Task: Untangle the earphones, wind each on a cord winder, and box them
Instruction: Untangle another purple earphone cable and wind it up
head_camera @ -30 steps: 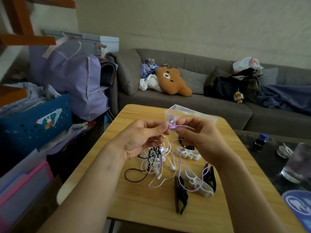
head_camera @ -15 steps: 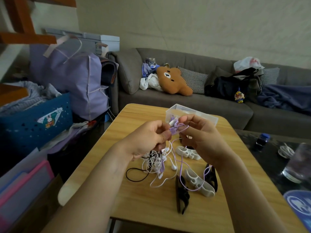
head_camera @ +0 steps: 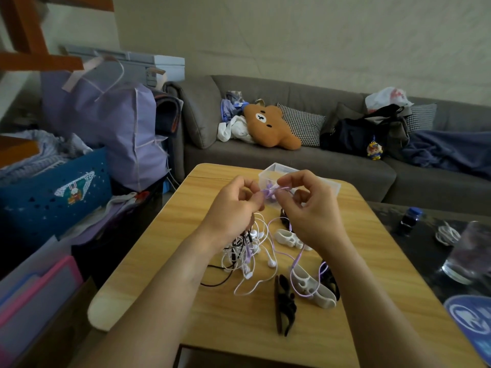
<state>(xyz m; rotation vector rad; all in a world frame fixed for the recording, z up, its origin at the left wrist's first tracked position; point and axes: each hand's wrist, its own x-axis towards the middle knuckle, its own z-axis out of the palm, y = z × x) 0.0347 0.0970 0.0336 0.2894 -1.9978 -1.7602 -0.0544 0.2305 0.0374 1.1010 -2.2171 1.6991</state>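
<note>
left hand (head_camera: 233, 205): up above the light wooden bench (head_camera: 164, 235), fingers curled in, pinching the thin purple earphone cord (head_camera: 276, 189) at its fingertips

right hand (head_camera: 308, 208): same deal, thumb and forefinger pinching that purple cord right beside the left hand, so both are holding a short stretch of it between them

purple cord: from the hands it drops down to the bench and loops across the white winder on the right

tangle: a messy knot of white, black and purple earphone cords (head_camera: 244, 251) hangs under the left hand and trails onto the bench, with a few white earbuds poking out of it

box: small clear plastic box (head_camera: 271, 171) sits at the far side of the bench, just behind the hands; can't really tell what's inside

winders: one white plastic cord winder (head_camera: 288, 239) lies under the right wrist, another white cord winder (head_camera: 313, 289) nearer the front, a black cord winder (head_camera: 284, 305) just left of that one, and another dark one (head_camera: 330, 281) peeks out on its right

other stuff: grey sofa (head_camera: 292, 160) behind the bench with a brown bear cushion (head_camera: 268, 126) on it, and a clear drinking glass (head_camera: 470, 253) on the dark table to the right
</note>
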